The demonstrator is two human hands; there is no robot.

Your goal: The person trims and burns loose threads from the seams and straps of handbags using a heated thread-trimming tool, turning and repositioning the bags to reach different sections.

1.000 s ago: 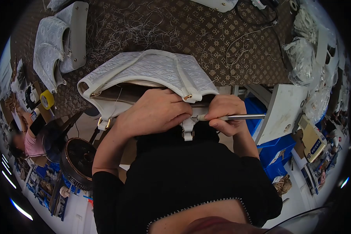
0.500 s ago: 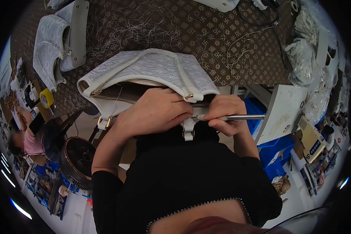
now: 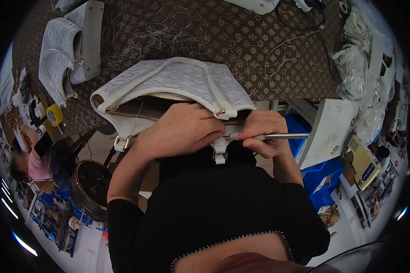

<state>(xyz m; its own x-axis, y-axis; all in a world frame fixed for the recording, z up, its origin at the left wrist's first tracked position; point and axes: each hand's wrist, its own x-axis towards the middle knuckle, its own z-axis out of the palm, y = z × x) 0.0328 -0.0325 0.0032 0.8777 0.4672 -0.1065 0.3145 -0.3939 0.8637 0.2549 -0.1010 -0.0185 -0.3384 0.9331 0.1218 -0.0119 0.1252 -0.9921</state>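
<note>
A white patterned handbag (image 3: 168, 75) lies at the table's near edge, its zipped mouth open toward me. My left hand (image 3: 180, 131) is closed on the bag's near rim, with fingertips at the base of a white strap tab (image 3: 220, 151). My right hand (image 3: 265, 132) grips a pen-like metal tool (image 3: 287, 136) that points left, its tip close to my left fingertips. What the tip touches is too small to tell. A gold buckle (image 3: 122, 144) hangs at the bag's left side.
Loose threads lie on the brown patterned table cover (image 3: 241, 54). More white bags (image 3: 59, 54) rest at the far left, near yellow tape (image 3: 54, 115). A fan (image 3: 92, 186) stands at lower left, a person (image 3: 36, 166) beyond it. Blue bins (image 3: 321, 182) sit at right.
</note>
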